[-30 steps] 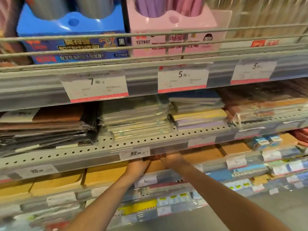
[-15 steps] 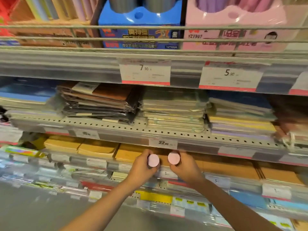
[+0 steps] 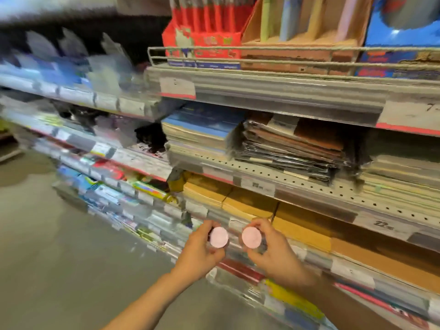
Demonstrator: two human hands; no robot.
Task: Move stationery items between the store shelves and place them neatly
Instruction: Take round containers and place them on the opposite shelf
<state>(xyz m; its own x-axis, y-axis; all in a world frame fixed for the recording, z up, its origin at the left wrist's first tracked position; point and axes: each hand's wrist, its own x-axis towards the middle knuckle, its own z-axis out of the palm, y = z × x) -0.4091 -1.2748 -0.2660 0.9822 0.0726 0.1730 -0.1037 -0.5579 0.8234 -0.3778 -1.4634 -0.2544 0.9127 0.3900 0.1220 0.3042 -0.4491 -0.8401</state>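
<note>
My left hand grips a small round item with a pink cap, and my right hand grips a second one with the same pink cap. Only the round pink ends face me; the rest of each item is hidden in my fingers. Both hands are held side by side in front of the shelf of orange-brown envelopes, a little out from its edge.
Above the envelopes, a perforated shelf carries stacks of notebooks and wrapped brown folders. A wire-railed top shelf holds red and brown boxes. The blurred left shelves run along a grey floor.
My hands came out from under the shelf, each holding a pink-capped item. The view has swung left, so the shelves slid right and the left part is blurred.
</note>
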